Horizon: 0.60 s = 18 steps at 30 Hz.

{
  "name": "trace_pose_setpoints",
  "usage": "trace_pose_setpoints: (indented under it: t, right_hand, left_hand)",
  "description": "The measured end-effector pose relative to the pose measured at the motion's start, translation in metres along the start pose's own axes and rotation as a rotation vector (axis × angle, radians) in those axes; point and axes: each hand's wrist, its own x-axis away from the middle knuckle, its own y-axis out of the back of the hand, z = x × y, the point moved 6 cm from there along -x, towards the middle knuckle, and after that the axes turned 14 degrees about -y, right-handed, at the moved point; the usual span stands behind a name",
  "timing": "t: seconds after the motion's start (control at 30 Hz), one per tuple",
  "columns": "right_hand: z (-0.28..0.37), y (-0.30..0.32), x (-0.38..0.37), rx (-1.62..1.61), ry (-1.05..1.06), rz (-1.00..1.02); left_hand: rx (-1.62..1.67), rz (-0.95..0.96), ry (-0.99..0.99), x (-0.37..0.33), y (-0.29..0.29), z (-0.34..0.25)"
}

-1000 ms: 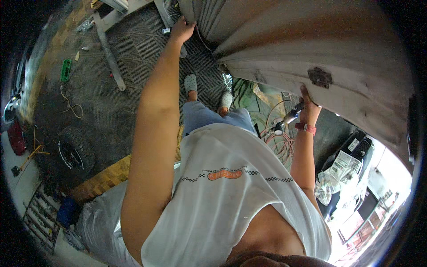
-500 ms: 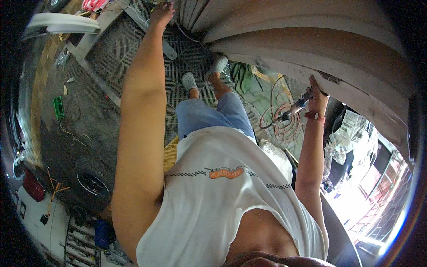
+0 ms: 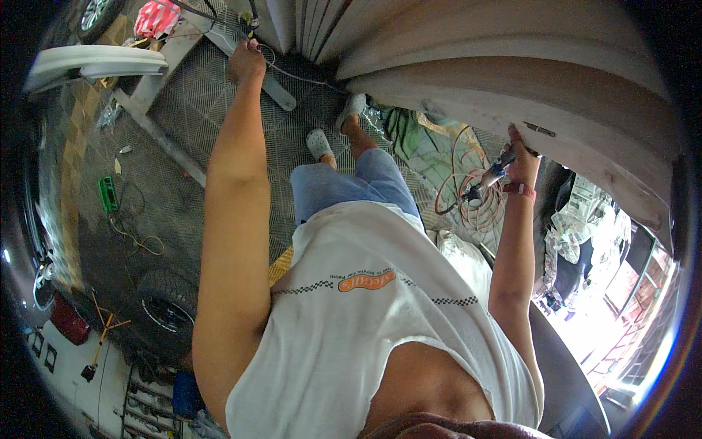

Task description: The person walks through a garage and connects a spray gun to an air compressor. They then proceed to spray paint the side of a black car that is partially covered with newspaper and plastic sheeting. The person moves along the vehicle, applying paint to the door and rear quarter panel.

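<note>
My left hand (image 3: 247, 61) is stretched far ahead, its fingers closed beside a thin white cord (image 3: 307, 80). What lies in those fingers is too small to make out. Just beyond it hangs a dark hose with a metal fitting (image 3: 250, 28). My right hand (image 3: 523, 162) is wrapped round a silver and black air tool (image 3: 488, 178), mostly covered by the palm. One digit points up against the lower edge of a large dull grey-beige vehicle panel (image 3: 468, 88). The tool's hose end hangs toward the floor.
A coiled reddish hose (image 3: 477, 208) and green sheeting (image 3: 409, 139) lie below the panel. A metal beam (image 3: 164, 146) crosses the tiled floor at left. Further left are a green box (image 3: 107, 194) with a cord, a tyre (image 3: 167, 311) and a white curved part (image 3: 99, 61).
My left hand has come back a little toward me and left, lower in the view. My feet have shifted. My right hand keeps its grip on the air tool near the panel.
</note>
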Motion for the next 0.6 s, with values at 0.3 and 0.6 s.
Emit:
trace_pose_setpoints:
  t: [0.3,0.6]
  right_hand:
    - [-0.001,-0.001,0.008,-0.038,0.028,-0.023]
    - [-0.015,0.016,0.011,-0.108,0.043,-0.174]
  left_hand:
    - [1.657,-0.490,0.414,0.010,0.003,-0.068]
    - [0.539,-0.036,0.093,0.000,-0.001,-0.048]
